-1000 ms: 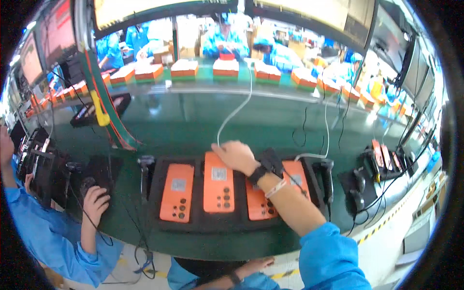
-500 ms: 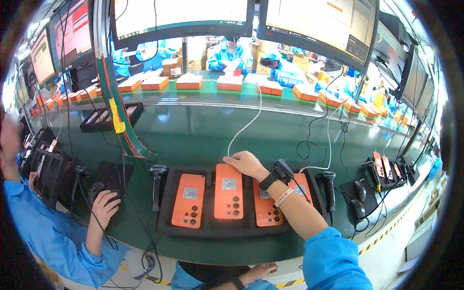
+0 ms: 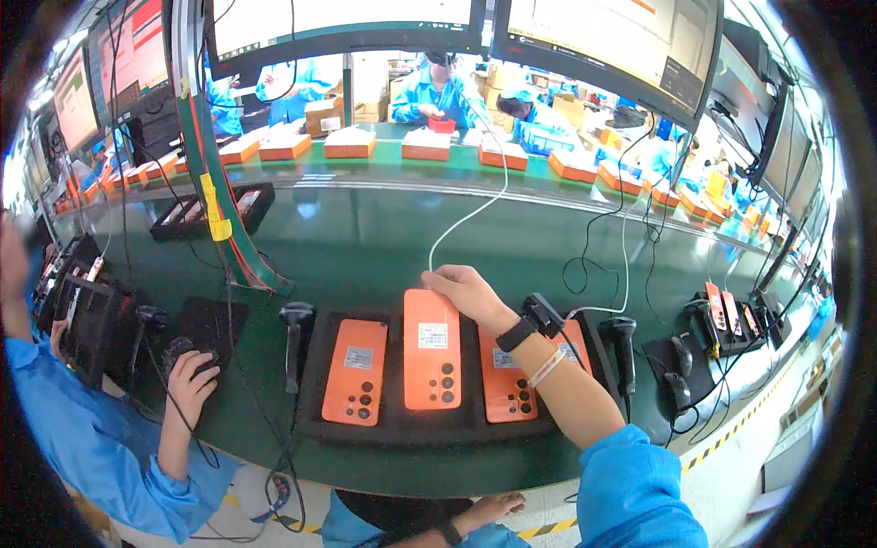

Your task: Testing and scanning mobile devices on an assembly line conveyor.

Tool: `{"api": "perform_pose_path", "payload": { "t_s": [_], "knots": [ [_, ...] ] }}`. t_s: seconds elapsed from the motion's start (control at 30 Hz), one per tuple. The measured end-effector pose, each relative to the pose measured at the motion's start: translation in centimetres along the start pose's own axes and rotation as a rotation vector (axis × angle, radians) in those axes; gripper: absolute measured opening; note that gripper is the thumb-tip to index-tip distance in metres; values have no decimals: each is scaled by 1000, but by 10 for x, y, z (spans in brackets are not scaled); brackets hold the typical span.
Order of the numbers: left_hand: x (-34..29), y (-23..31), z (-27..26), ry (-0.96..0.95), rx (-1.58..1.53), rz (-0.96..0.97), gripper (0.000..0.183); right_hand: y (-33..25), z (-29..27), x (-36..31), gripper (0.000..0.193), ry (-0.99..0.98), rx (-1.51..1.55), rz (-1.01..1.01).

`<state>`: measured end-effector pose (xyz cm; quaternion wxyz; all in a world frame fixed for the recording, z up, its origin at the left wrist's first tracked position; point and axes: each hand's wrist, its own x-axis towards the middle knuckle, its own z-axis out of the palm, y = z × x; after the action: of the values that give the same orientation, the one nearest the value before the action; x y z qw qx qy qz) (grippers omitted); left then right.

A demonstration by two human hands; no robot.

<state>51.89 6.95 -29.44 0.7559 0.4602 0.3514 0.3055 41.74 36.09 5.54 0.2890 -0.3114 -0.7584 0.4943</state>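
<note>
Pinching the middle phone (image 3: pixel 431 365) at its top is your right hand (image 3: pixel 471 298). Your left hand (image 3: pixel 494 508), below the tabletop (image 3: pixel 438 464), looks unclear in grip.

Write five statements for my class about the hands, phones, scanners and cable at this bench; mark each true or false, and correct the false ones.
1. The right hand touches the top end of the second orange phone from the left. True.

2. That phone lies screen up. False: its back faces up, showing a white label and dark camera lenses.

3. A handheld scanner stands on each side of the black tray: one on the left, one on the right. True.

4. A white cable reaches down to the right hand. True.

5. The left hand rests on a mouse. False: it is below the bench's near edge; a co-worker's hand is on the mouse.
</note>
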Motion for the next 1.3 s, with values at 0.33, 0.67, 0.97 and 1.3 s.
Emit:
{"api": "perform_pose_path", "payload": {
  "t_s": [0.33,0.67,0.97,1.3],
  "knots": [
    [-25,50,4,48,47,14,32,7,10,0,40,101,-28,14],
    [-32,59,12,123,-82,-4,32,-3,10,-4,31,77,53,41],
    [-33,56,8,108,-17,0,32,-2,15,-5,31,88,45,42],
    [-33,59,4,61,137,1,33,12,19,0,34,161,14,-5]
  ]
}}
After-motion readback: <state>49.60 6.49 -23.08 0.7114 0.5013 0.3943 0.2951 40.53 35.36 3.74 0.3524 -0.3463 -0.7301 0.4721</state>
